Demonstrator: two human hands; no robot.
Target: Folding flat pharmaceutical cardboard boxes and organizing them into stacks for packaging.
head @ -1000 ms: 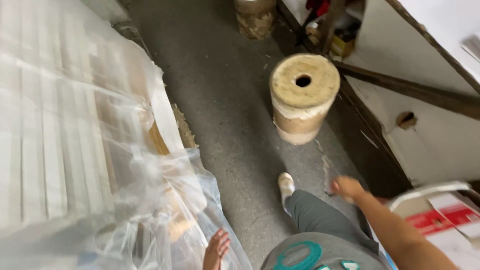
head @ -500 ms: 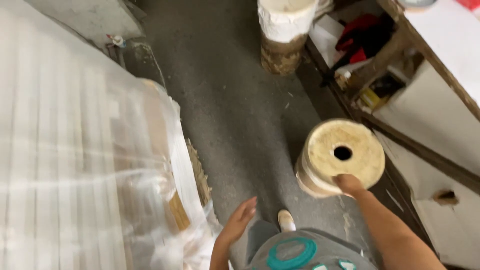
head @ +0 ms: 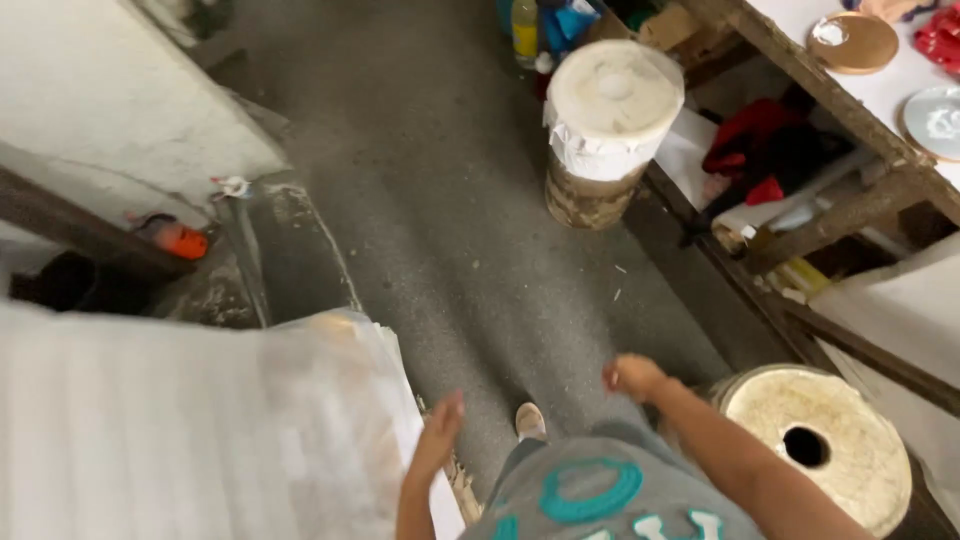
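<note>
My left hand (head: 437, 436) hangs with its fingers apart and empty, right beside the edge of a plastic-wrapped stack of white sheets (head: 200, 430) at the lower left. My right hand (head: 632, 378) is loosely curled and holds nothing, swinging over the grey concrete floor (head: 430, 200). Just to its right stands a round cream-coloured stool (head: 810, 445) with a hole in its top. My shoe (head: 529, 421) shows between the two hands.
A white-topped cylinder (head: 607, 110) stands on a brown base ahead on the right. A wooden workbench (head: 830, 150) with plates and red cloth under it runs along the right. Bottles (head: 525, 28) stand at the far end. A white wall block (head: 120, 90) and an orange object (head: 182, 240) are on the left.
I have walked forward along the aisle: the holed stool slid from ahead to my lower right, the white-topped cylinder came closer, and both arms swung.
</note>
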